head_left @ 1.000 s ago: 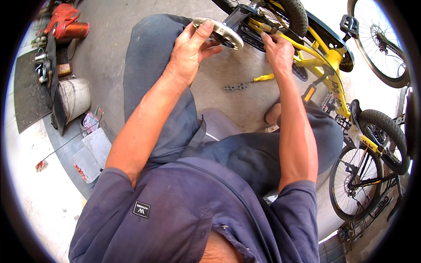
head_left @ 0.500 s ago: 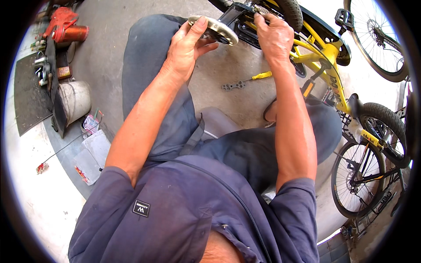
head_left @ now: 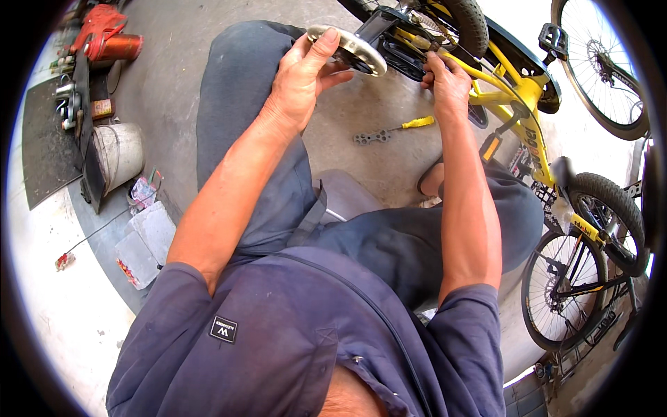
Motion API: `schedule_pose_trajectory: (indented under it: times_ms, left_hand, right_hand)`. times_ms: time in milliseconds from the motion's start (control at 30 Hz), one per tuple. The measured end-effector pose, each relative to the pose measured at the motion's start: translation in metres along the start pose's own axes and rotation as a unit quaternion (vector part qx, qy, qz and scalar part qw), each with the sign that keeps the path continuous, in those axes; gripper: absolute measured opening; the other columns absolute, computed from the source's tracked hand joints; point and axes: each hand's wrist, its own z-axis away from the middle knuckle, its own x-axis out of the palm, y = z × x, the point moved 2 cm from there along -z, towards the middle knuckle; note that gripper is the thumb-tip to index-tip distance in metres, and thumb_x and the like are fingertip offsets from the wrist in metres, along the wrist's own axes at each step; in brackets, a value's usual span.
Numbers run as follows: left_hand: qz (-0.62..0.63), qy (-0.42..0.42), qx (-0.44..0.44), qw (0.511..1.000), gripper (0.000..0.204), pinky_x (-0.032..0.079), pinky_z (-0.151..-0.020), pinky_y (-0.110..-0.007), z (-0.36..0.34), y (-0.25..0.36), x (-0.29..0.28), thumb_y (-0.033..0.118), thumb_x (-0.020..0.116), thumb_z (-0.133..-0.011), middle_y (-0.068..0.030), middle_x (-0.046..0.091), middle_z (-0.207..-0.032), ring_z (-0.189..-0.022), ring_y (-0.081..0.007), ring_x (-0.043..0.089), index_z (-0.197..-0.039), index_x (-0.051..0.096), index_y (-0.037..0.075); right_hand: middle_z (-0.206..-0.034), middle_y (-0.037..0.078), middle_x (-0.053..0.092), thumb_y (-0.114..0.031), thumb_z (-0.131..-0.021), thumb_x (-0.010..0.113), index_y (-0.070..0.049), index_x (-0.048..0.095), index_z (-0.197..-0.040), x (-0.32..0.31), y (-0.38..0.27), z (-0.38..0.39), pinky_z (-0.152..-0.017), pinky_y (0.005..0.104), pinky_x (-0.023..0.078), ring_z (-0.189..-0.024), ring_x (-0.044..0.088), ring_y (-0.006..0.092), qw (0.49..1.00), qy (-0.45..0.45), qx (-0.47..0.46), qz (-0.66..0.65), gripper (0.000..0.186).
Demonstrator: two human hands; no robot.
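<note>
My left hand point(head_left: 295, 87) is wrapped round a small training wheel point(head_left: 367, 54) with a pale rim and dark middle, thumb on top and fingers beneath. A black bracket point(head_left: 377, 25) lies beside the wheel, toward the back end of a yellow bicycle point(head_left: 526, 90). At that bicycle's rear frame, near the tyre point(head_left: 469, 28), my right hand point(head_left: 448, 87) has its fingers pinched together. Whatever they grip is too small and hidden to name. On the floor below lie a yellow-handled screwdriver point(head_left: 418, 121) and a flat grey multi-hole wrench point(head_left: 373, 137).
More bicycles stand along the right, one with a large spoked wheel point(head_left: 564, 290). Left of me are a whitish bucket point(head_left: 118, 160), a red can point(head_left: 124, 48) and a grey plastic box point(head_left: 151, 233). My bent knees frame the floor space before me.
My right hand has moved down toward me, from beside the spring to lower on the yellow frame. My left hand keeps its hold on the training wheel, and the view has shifted slightly.
</note>
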Motion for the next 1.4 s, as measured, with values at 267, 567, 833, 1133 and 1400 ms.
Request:
schedule_pose_trajectory:
  times_ms: [267, 567, 833, 1133, 1400]
  left_hand:
    - [-0.002, -0.008, 0.0, 1.0, 0.047, 0.052, -0.093, -0.042, 0.001, 0.001, -0.002, 0.045, 0.06, -0.095, -0.0086, 0.055, -0.107, -0.101, -0.0251, 0.06, -0.113, 0.055, 0.002]
    - [-0.001, 0.01, -0.009, 1.0, 0.046, 0.052, -0.094, -0.042, 0.002, 0.005, 0.001, 0.046, 0.059, -0.095, -0.007, 0.055, -0.108, -0.102, -0.0245, 0.06, -0.112, 0.055, 0.003]
    - [-0.006, 0.002, 0.0, 1.0, 0.047, 0.052, -0.095, -0.041, 0.004, 0.004, 0.002, 0.047, 0.059, -0.095, -0.0086, 0.055, -0.108, -0.102, -0.024, 0.059, -0.113, 0.055, 0.003]
    - [-0.008, -0.006, 0.005, 1.0, 0.05, 0.052, -0.094, -0.041, 0.001, 0.002, 0.0, 0.047, 0.059, -0.095, -0.011, 0.055, -0.109, -0.103, -0.0252, 0.06, -0.113, 0.055, 0.001]
    - [-0.009, -0.006, 0.005, 1.0, 0.049, 0.052, -0.094, -0.041, 0.0, 0.001, 0.001, 0.047, 0.059, -0.094, -0.0118, 0.056, -0.109, -0.104, -0.0259, 0.06, -0.113, 0.056, 0.001]
  right_hand:
    - [-0.082, 0.009, 0.063, -0.022, -0.087, 0.07, 0.007, 0.067, -0.105, 0.0, 0.016, -0.006, -0.055, 0.0283, 0.054, -0.058, 0.057, 0.0132, 0.999, -0.01, 0.048, 0.011, 0.035]
    - [-0.087, 0.004, 0.062, -0.028, -0.091, 0.068, 0.001, 0.065, -0.109, 0.002, 0.036, -0.015, -0.06, 0.0281, 0.054, -0.065, 0.054, 0.0103, 0.992, -0.067, 0.104, 0.027, 0.035]
    - [-0.082, 0.005, 0.062, -0.032, -0.092, 0.065, 0.002, 0.067, -0.104, 0.006, 0.019, -0.004, -0.054, 0.0274, 0.052, -0.059, 0.052, 0.0099, 0.987, -0.055, 0.093, 0.119, 0.037]
    - [-0.075, 0.008, 0.067, -0.035, -0.088, 0.065, 0.003, 0.069, -0.104, 0.014, -0.018, 0.011, -0.054, 0.0297, 0.053, -0.054, 0.06, 0.0155, 0.964, -0.034, 0.029, 0.262, 0.041]
    - [-0.079, 0.016, 0.071, -0.038, -0.085, 0.065, -0.003, 0.073, -0.098, 0.032, -0.039, 0.017, -0.073, 0.0378, 0.053, -0.073, 0.069, 0.0313, 0.945, -0.014, -0.163, 0.284, 0.038]
